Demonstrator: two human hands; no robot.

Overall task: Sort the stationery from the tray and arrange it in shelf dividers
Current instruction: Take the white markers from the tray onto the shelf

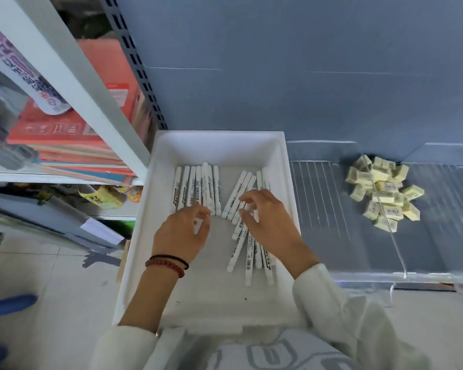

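Pen-gathering step: left hand (182, 233) and right hand (267, 220), fingers loosely curled, grip nothing over pens (195, 188) in tray (219, 145); next requires bunching them.

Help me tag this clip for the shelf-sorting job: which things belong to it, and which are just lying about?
Part of the job: pens, white tray, yellow erasers, clear divider.
Just lying about: orange books, yellow packet.

Even, bright light; edges bend and blur (wide-angle lens).
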